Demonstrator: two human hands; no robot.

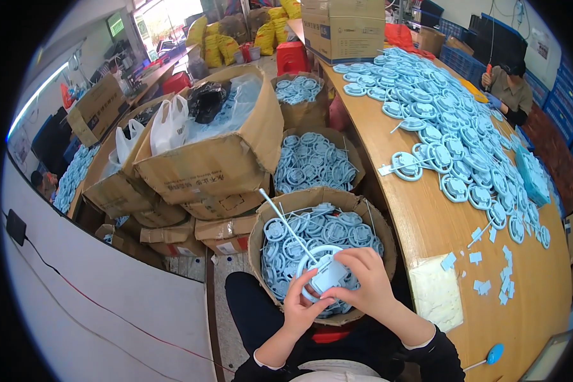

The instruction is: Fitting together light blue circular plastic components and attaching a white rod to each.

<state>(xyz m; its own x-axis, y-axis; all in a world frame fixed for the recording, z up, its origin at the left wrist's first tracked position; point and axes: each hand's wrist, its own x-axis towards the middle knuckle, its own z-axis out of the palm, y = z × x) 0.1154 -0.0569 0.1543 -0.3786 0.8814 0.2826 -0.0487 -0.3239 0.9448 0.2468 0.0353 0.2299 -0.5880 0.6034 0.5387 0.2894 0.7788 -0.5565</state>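
Over an open round-sided cardboard box (258, 254) I hold a light-blue plastic ring part (328, 272) with both hands. A flat rectangular plate sits in its ring, and a long thin rod (280, 213) sticks out toward the upper left. My left hand (302, 304) pinches the near left side of the ring. At the right, my right hand (366, 280) has its thumb and fingers closed on the part by the plate. Many similar blue ring parts (356, 235) fill the box below.
A wooden table (420, 223) on the right bears a large heap of blue ring parts (452, 137), small loose blue plates (506, 274) and a pale square pad (436, 293). Large cartons (210, 175) stand ahead left. Across the table a person (512, 92) works. A white surface (108, 280) lies left.
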